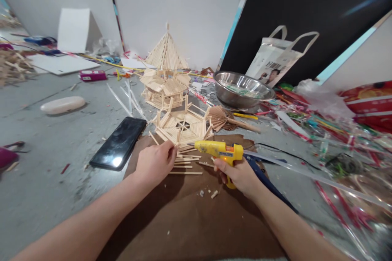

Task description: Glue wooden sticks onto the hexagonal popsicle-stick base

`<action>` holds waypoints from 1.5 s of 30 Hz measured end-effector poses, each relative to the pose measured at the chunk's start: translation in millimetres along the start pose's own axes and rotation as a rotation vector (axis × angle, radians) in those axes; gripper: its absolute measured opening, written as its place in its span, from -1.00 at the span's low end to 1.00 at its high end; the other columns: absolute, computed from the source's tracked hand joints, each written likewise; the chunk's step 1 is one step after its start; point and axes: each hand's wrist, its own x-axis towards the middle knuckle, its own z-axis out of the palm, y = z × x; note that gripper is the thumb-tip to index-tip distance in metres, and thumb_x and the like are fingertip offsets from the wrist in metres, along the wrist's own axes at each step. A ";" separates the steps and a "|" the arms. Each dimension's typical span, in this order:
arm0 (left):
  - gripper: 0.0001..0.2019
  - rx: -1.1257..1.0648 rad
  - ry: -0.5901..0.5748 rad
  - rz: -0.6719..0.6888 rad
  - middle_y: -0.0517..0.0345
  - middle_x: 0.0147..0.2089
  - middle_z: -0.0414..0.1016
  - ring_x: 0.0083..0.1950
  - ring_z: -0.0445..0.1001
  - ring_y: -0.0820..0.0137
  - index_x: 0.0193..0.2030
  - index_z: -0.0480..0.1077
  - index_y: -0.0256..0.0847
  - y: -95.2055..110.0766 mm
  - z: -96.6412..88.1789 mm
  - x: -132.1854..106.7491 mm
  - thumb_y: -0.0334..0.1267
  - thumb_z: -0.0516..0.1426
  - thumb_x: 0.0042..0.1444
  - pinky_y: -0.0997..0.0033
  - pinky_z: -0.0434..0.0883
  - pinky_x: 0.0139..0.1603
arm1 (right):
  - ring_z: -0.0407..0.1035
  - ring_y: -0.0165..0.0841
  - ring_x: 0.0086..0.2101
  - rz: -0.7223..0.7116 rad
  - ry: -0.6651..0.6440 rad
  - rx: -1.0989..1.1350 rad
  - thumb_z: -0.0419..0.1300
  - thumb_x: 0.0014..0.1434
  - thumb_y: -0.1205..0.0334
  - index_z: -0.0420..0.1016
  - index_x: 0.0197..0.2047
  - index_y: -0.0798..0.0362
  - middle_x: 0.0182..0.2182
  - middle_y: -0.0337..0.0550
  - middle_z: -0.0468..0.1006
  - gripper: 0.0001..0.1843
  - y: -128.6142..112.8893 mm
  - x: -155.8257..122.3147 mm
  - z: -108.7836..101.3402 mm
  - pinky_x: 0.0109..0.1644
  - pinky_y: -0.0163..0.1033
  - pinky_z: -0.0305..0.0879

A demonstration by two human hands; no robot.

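My right hand (240, 175) grips a yellow hot glue gun (219, 150), nozzle pointing left toward a small wooden stick. My left hand (154, 163) pinches that stick (177, 138) upright at the near edge of a hexagonal stick frame (182, 124). Several loose sticks (185, 163) lie between my hands on a brown sheet (190, 216). Behind the frame stands a stick-built pagoda with a pointed roof (165, 73).
A black phone (119, 142) lies left of the frame. A steel bowl (243, 89), a stick fan (220, 118), a paper bag (280, 59) and colourful wrappers fill the right side. Glue sticks (130, 98) and a white oval case (63, 105) lie on the left.
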 end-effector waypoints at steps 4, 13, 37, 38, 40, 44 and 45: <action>-0.63 0.008 0.004 0.011 0.12 -0.49 0.45 -0.46 0.40 0.35 -0.42 0.31 -0.18 -0.1 0.4 0.1 -0.10 -0.24 0.08 0.48 0.09 -0.53 | 0.11 -0.56 -0.76 -0.020 -0.009 -0.044 0.12 -0.10 0.02 0.31 -0.52 0.09 -0.73 -0.33 0.26 -0.72 -8.2 6.6 5.9 -0.71 -0.41 0.05; -0.65 0.005 0.026 0.026 0.14 -0.50 0.45 -0.48 0.40 0.35 -0.43 0.29 -0.17 -1.6 1.0 -0.4 -0.11 -0.24 0.08 0.47 0.09 -0.54 | 0.14 -0.51 -0.74 -0.063 -0.019 -0.105 0.09 -0.07 0.03 0.38 -0.41 0.08 -0.78 -0.33 0.25 -0.72 -2.0 10.9 9.8 -0.67 -0.38 0.07; -0.68 0.110 0.111 0.059 0.14 -0.59 0.41 -0.53 0.38 0.37 -0.49 0.29 -0.18 6.6 6.5 -2.7 -0.13 -0.19 0.05 0.50 0.02 -0.59 | 0.14 -0.52 -0.74 -0.036 -0.006 -0.099 0.10 -0.07 0.05 0.36 -0.43 0.13 -0.80 -0.35 0.25 -0.72 2.5 3.8 4.8 -0.67 -0.41 0.08; -0.68 0.088 0.105 0.050 0.14 -0.59 0.41 -0.54 0.37 0.38 -0.49 0.29 -0.19 6.6 6.5 -2.9 -0.13 -0.18 0.05 0.51 0.01 -0.59 | 0.14 -0.52 -0.74 -0.036 0.001 -0.090 0.11 -0.08 0.05 0.36 -0.44 0.12 -0.79 -0.34 0.25 -0.73 2.0 3.9 4.0 -0.68 -0.41 0.07; -0.68 0.003 0.077 0.025 0.15 -0.59 0.40 -0.54 0.36 0.41 -0.50 0.29 -0.20 6.0 6.1 -2.8 -0.12 -0.18 0.05 0.51 0.03 -0.57 | 0.14 -0.53 -0.74 -0.030 0.023 -0.056 0.12 -0.09 0.05 0.34 -0.48 0.11 -0.77 -0.34 0.27 -0.74 1.5 4.3 1.8 -0.68 -0.40 0.07; -0.68 -0.322 0.000 0.005 0.19 -0.55 0.41 -0.52 0.34 0.48 -0.51 0.29 -0.21 4.2 5.7 -1.5 -0.13 -0.17 0.06 0.54 0.10 -0.53 | 0.13 -0.55 -0.76 0.006 0.051 0.039 0.11 -0.10 0.02 0.30 -0.58 0.10 -0.76 -0.33 0.26 -0.70 1.6 5.1 -2.3 -0.70 -0.41 0.07; -0.69 -0.381 -0.003 0.007 0.19 -0.53 0.42 -0.50 0.34 0.49 -0.48 0.29 -0.20 3.9 5.8 -1.4 -0.13 -0.16 0.06 0.55 0.11 -0.51 | 0.13 -0.55 -0.76 0.013 0.047 0.053 0.11 -0.10 0.01 0.29 -0.59 0.10 -0.75 -0.33 0.26 -0.69 1.4 5.0 -2.7 -0.70 -0.41 0.06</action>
